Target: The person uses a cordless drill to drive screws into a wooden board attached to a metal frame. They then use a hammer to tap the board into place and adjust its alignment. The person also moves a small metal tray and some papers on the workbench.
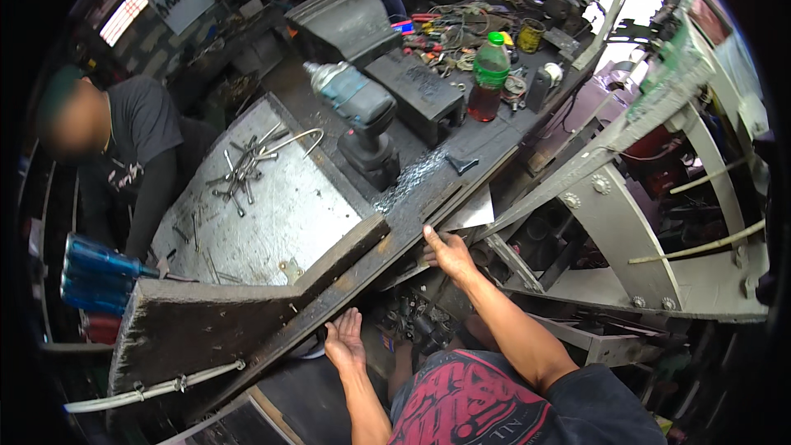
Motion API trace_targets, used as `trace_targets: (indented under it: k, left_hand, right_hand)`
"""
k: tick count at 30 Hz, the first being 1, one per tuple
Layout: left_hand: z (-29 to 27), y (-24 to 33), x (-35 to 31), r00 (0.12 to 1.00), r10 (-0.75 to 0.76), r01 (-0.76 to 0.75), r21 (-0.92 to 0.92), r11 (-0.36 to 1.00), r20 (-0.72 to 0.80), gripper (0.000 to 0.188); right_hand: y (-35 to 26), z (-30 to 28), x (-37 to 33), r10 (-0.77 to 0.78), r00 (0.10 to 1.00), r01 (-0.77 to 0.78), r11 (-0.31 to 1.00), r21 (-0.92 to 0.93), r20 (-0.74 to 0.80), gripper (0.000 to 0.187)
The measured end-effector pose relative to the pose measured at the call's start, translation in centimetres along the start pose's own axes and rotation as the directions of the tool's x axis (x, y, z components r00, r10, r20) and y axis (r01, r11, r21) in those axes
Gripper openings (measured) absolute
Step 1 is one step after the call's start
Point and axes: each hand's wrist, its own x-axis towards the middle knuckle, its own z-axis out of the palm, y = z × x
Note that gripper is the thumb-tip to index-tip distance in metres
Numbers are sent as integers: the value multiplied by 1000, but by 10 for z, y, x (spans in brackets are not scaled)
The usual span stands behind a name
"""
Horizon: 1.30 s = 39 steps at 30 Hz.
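Note:
Below the front edge of the dark workbench (342,290), my left hand (346,344) is turned palm up with its fingers stretched out, holding nothing I can see. Farther right, my right hand (450,257) is at the same edge, its thumb up by the rim and its fingers stretched under it, partly hidden. Close to that hand, a pale flat sheet (476,213) sticks out beneath the bench top. A cordless impact wrench (362,119) stands upright on the bench, beyond both hands.
A metal tray (276,218) with several sockets and bits (245,166) lies left. A green-capped bottle of red liquid (489,78) stands far right, before jumbled tools (453,33). Another person (144,140) leans in at left. A grey metal frame (614,222) rises at right.

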Motion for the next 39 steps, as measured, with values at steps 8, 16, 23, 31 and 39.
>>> trace_targets:
  k: [8, 16, 23, 31, 39]
  left_hand:
    - [9, 7, -2, 997, 17, -25, 96, 995, 81, 81]
    - [27, 12, 12, 999, -43, 41, 136, 990, 9, 102]
    - [11, 9, 25, 994, -79, 81, 22, 996, -78, 77]
    - [2, 8, 17, 990, -137, 135, 155, 979, 5, 72]
    - [4, 25, -1, 970, -225, 178, 355, 918, 96, 56]
  right_hand:
    - [43, 26, 5, -229, 967, 241, 963, 120, -108, 24]
    - [29, -17, -7, -59, 959, 36, 995, 89, 278, 76]
    - [102, -91, -29, 13, 989, 66, 846, -529, 145, 79]
    - [181, -145, -100, 233, 936, -344, 768, -539, -266, 64]
    - [56, -55, -89, -388, 916, 332, 877, -348, -105, 50]
